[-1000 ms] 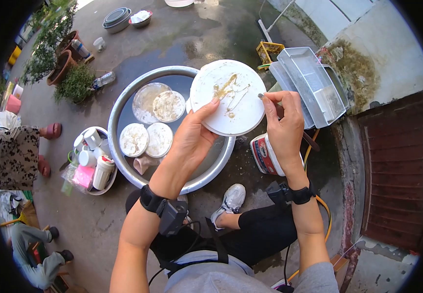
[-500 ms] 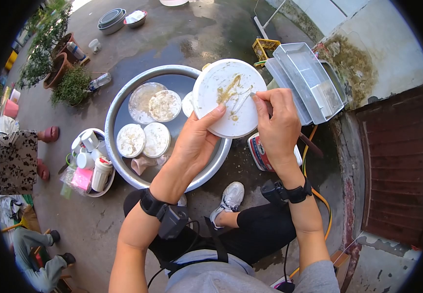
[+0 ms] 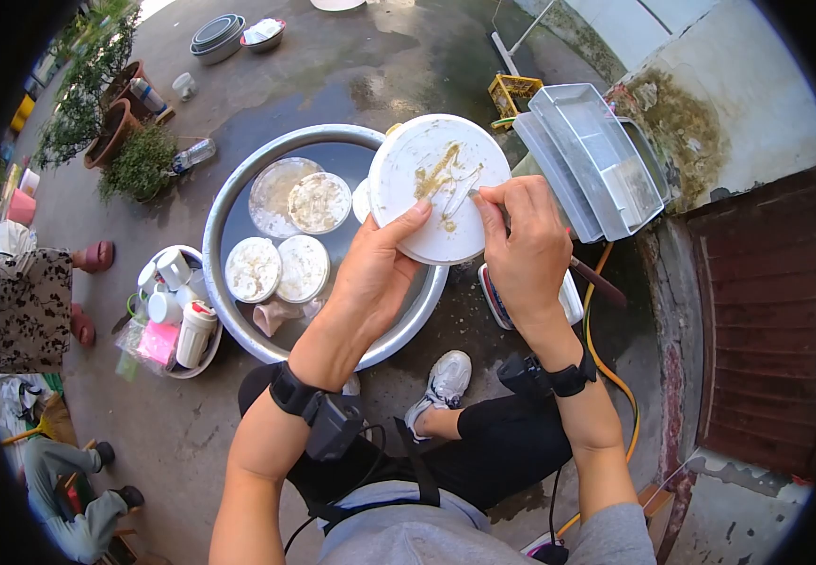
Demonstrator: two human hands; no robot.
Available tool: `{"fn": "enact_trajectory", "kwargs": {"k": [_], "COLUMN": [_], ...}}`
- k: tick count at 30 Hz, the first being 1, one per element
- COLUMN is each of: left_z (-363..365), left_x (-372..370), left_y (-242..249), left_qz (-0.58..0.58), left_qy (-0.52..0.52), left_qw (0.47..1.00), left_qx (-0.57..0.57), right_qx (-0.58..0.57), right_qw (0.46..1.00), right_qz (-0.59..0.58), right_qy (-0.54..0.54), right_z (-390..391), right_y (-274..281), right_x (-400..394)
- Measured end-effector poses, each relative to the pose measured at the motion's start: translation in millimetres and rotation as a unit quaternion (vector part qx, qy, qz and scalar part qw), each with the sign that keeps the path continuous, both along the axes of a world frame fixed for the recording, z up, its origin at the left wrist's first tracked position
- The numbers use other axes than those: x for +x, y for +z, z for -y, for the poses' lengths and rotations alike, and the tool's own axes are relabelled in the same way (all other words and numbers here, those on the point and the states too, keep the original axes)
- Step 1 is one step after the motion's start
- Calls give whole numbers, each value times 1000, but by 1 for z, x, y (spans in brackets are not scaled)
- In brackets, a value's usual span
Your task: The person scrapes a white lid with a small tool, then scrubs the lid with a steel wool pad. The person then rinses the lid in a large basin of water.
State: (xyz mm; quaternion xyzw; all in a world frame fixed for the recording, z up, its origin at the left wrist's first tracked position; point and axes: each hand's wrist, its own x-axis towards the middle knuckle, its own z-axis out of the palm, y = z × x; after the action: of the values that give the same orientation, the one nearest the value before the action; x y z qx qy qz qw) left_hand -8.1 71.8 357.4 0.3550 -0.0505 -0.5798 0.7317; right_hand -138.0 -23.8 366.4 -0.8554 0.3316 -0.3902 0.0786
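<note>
My left hand (image 3: 380,259) grips a round white lid (image 3: 427,235) by its lower left edge, thumb on top. Brownish smears and a wrinkled strip of clear film (image 3: 460,191) mark the lid's face. At the lid's right side my right hand (image 3: 528,235) is closed in a pinch, and a small grey tip shows at its fingertips. Behind that hand sticks out a reddish-brown handle (image 3: 601,284), seemingly of a knife held in it; the middle is hidden. Below the lid is a large metal basin (image 3: 215,217) of water with several soiled round lids (image 3: 320,203) in it.
Left of the basin stands a bowl of cups (image 3: 165,303). On the right are clear plastic bins (image 3: 582,141), a yellow crate (image 3: 513,92), a white tub (image 3: 570,299), a yellow hose (image 3: 623,381) and a wall. Potted plants (image 3: 140,169) and other people's legs (image 3: 83,504) are at the left.
My right hand has moved slightly left and down across the lid, its fingertips now nearer the clear strip. The lid has shifted a little left in my left hand.
</note>
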Motion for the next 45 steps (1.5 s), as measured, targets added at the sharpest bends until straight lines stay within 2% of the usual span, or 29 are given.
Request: {"fn": "enact_trajectory", "kwargs": {"k": [3, 6, 11, 18, 23, 26, 33, 39, 41, 45], "left_z": [0, -1, -1, -1, -2, -1, -2, -2, -1, -2], "left_x": [1, -2, 5, 4, 6, 4, 3, 1, 3, 0], "left_y": [1, 1, 3, 1, 4, 5, 4, 4, 3, 4], "left_qz": [0, 1, 5, 1, 2, 9, 36, 34, 16, 15], "left_qy": [-6, 7, 10, 29, 34, 27, 45, 19, 12, 18], "left_qw": [1000, 1000, 1000, 1000, 999, 1000, 998, 999, 1000, 1000], "left_qx": [-12, -9, -10, -3, -12, -5, -20, -7, -3, 0], "right_qx": [39, 17, 26, -22, 26, 20, 36, 17, 83, 104], "right_qw": [999, 1000, 998, 999, 996, 999, 997, 1000, 996, 991], "right_qz": [19, 6, 6, -15, 7, 0, -14, -23, 21, 79], "right_qy": [6, -13, 56, 45, 84, 36, 73, 11, -5, 25], "right_z": [2, 0, -5, -11, -9, -9, -14, -5, 1, 0], "right_y": [0, 1, 2, 0, -1, 2, 4, 3, 2, 6], "right_x": [0, 0, 3, 6, 7, 6, 6, 1, -1, 1]}}
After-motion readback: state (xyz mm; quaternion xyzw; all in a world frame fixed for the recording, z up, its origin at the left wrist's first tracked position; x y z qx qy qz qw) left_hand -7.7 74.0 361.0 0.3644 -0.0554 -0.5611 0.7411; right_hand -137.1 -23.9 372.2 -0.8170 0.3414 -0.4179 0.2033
